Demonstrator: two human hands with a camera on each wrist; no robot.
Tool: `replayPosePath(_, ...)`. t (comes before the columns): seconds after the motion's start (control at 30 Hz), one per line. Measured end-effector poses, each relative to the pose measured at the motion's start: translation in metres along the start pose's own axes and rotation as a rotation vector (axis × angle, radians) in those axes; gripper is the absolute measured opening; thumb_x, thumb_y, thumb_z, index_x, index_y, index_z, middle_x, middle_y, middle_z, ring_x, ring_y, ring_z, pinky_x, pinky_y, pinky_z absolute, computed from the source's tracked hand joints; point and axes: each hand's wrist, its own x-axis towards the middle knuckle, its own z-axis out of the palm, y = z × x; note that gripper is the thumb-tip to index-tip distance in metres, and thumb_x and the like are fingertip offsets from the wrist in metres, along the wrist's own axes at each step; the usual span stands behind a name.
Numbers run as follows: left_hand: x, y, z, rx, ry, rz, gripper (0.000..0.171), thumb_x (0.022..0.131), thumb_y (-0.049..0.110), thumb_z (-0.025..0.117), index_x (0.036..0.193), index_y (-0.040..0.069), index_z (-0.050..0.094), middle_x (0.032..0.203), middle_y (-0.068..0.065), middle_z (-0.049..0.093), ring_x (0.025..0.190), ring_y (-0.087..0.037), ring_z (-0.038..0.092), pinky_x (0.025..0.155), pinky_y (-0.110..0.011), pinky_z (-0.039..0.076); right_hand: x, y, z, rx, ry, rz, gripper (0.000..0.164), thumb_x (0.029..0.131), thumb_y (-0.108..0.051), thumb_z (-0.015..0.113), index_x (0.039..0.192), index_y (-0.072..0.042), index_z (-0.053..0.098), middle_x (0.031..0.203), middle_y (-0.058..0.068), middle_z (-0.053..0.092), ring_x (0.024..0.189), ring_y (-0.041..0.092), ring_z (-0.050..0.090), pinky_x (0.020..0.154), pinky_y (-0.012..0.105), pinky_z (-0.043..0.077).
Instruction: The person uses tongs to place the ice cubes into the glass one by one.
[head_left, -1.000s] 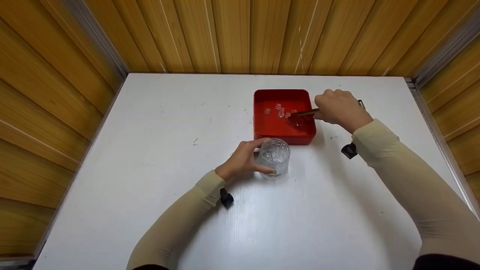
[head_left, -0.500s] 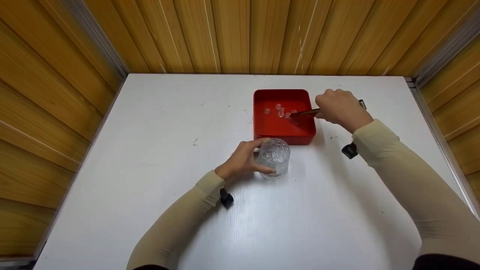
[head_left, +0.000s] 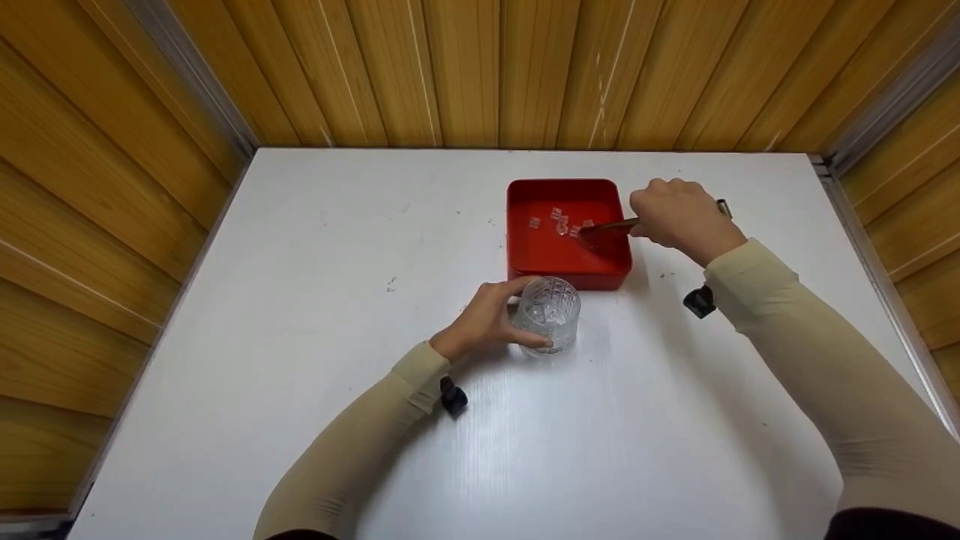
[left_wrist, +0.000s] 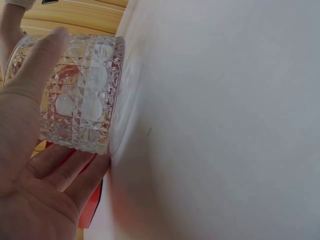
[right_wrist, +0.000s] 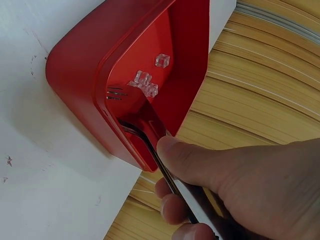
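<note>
"So, what does the head camera catch?"

"A person in beige sleeves (head_left: pixel 787 337) works at a white surface (head_left: pixel 360 225) before wood-look panels (head_left: pixel 450 75). The left hand (head_left: pixel 487 319) clasps a clear glass tumbler (head_left: pixel 559 319), which stands upright just in front of a square red box (head_left: pixel 544 259). The right hand (head_left: pixel 679 214), beside the box, grips metal tongs (head_left: pixel 616 224) slanting down inside, among small clear cubes (head_left: pixel 556 213)."

"And the left wrist view?"

"Closer in, the thumb lies along one side of the tumbler's cut-glass wall, the fingers on the other. The base rests on the surface, and a strip of the red box shows behind the fingers."

"The right wrist view?"

"Thumb and curled fingers clamp the tongs by the handle. A pronged tip sits within the box, near a clutch of cubes; one cube lies a little apart from the rest, on the box's floor. Whether the tip touches any of them, I cannot tell from here."
</note>
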Motion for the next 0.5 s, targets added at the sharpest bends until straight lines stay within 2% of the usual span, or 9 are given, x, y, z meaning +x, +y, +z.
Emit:
replayPosePath(0.17,0.0007,0.0005,-0.0001,-0.002,-0.003,0.002,0.086,0.068,0.031,0.099,0.141,0.008,0.06,0.128,-0.004,0.07,0.114,-0.015,0.065,0.099,-0.023,0.052,-0.0012,0.0002,-0.0024,0.026,0.031,-0.013,0.016,0.088,-0.011,0.081,0.094,0.002,0.075,0.071,0.012,0.061,0.065,0.028,0.053,0.055,0.041,0.052)
replayPosePath(0.5,0.0,-0.0005,0.0004,-0.022,0.001,0.011,0.086,0.067,0.03,0.099,0.141,0.009,0.06,0.127,-0.003,0.07,0.115,-0.015,0.066,0.1,-0.025,0.053,-0.0036,0.0059,-0.0067,0.113,0.028,-0.009,0.016,0.095,-0.019,0.075,0.092,-0.003,0.077,0.062,0.006,0.058,0.062,0.024,0.049,0.051,0.033,0.043)
